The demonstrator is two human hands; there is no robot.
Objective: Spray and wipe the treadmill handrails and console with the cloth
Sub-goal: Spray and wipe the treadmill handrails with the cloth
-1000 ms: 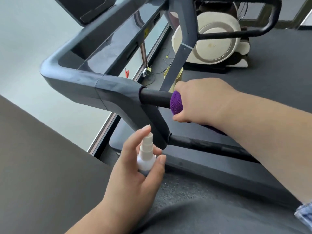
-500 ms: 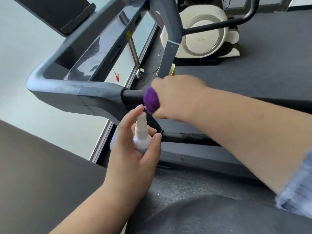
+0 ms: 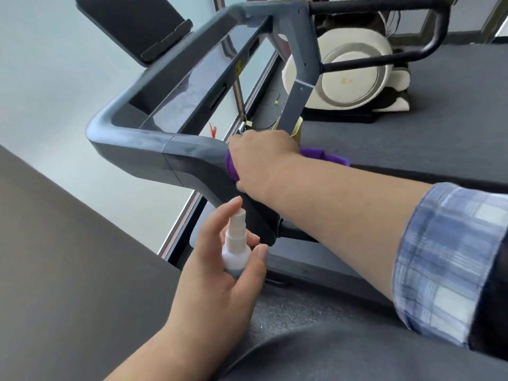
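The purple cloth (image 3: 232, 166) is gripped by the right hand (image 3: 261, 160) and wrapped around the treadmill handrail (image 3: 198, 160) — beside the console (image 3: 192, 86); a white spray bottle (image 3: 236, 251) is held upright in the left hand (image 3: 217, 281).

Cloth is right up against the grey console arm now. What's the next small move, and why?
Probably slide the right hand and purple cloth up onto the grey arm. The cloth is bunched where the rail meets that arm, and the arm's top looks dull and smudged. The left hand holds the spray bottle just below, one finger on the nozzle, ready for a spritz first.
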